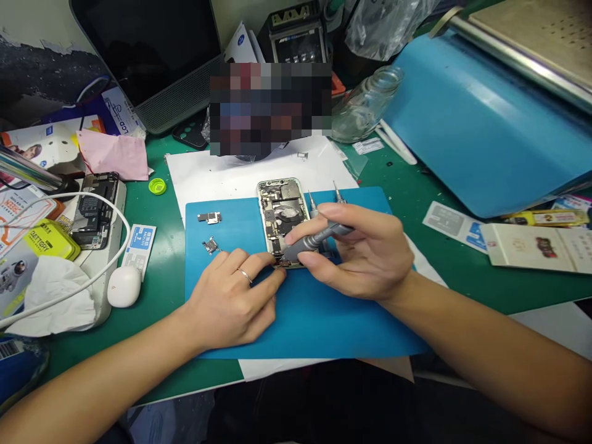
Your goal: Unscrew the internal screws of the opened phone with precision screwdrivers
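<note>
An opened smartphone (283,213) with its inner parts bare lies on the blue mat (231,342). At the phone's lower left corner, my left hand (240,296) grips the edge with bent fingers, a ring on one of them. My right hand (370,253) is closed around a grey screwdriver (314,237), whose lower end is over the bottom part of the phone. Two thin metal driver tips (337,190) point upward beside that hand; whether it holds them too is unclear. Left of the phone lie a small metal-and-black part (210,217) and a small bracket-like part (211,245).
White paper (194,172) lies under the mat. Another opened phone (96,209), a white cable (115,216), an earbud case (124,287) and a green cap (158,186) are at left. A glass jar (370,102), blue sheet (462,123) and white box (531,246) stand right.
</note>
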`<control>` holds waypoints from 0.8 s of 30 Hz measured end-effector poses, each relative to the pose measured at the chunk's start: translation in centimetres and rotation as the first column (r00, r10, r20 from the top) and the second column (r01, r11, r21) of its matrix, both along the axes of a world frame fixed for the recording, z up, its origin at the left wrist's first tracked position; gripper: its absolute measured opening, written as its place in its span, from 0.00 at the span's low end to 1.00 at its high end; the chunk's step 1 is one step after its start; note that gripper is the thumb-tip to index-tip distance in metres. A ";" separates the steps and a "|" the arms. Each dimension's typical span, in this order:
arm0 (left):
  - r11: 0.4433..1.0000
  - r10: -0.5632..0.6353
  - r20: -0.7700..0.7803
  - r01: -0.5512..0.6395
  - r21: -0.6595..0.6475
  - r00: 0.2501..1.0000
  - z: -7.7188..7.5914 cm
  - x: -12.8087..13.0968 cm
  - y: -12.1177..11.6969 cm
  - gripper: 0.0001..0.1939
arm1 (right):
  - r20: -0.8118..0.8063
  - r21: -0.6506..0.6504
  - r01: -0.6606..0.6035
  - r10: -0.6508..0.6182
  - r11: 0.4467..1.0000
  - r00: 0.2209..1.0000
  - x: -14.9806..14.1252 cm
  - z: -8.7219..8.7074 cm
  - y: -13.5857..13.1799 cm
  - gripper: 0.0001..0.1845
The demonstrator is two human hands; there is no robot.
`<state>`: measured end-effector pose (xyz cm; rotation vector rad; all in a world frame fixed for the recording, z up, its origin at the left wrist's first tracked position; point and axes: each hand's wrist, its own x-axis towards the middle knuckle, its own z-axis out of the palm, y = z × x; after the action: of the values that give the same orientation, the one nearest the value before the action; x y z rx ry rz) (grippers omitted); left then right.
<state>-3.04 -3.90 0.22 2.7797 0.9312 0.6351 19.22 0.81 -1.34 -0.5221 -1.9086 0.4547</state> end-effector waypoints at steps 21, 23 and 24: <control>0.973 0.229 -0.010 -0.229 -0.033 0.973 0.1 0.2 -0.1 0.08 | -0.090 0.004 0.229 -0.228 0.973 0.970 0.4 -0.2 0.9 0.32; 0.974 0.225 -0.009 -0.225 -0.031 0.974 0.2 0.2 -0.1 0.09 | -0.096 0.024 0.208 -0.205 0.978 0.974 0.5 -0.3 1.1 0.33; 0.975 0.220 -0.007 -0.220 -0.029 0.975 0.3 0.2 0.0 0.09 | -0.104 0.045 0.199 -0.194 0.979 0.976 0.6 -0.1 1.1 0.34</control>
<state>-2.86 -3.93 0.48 2.6741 1.2508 0.6395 19.82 1.88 -1.49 -0.6335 -1.7491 0.2925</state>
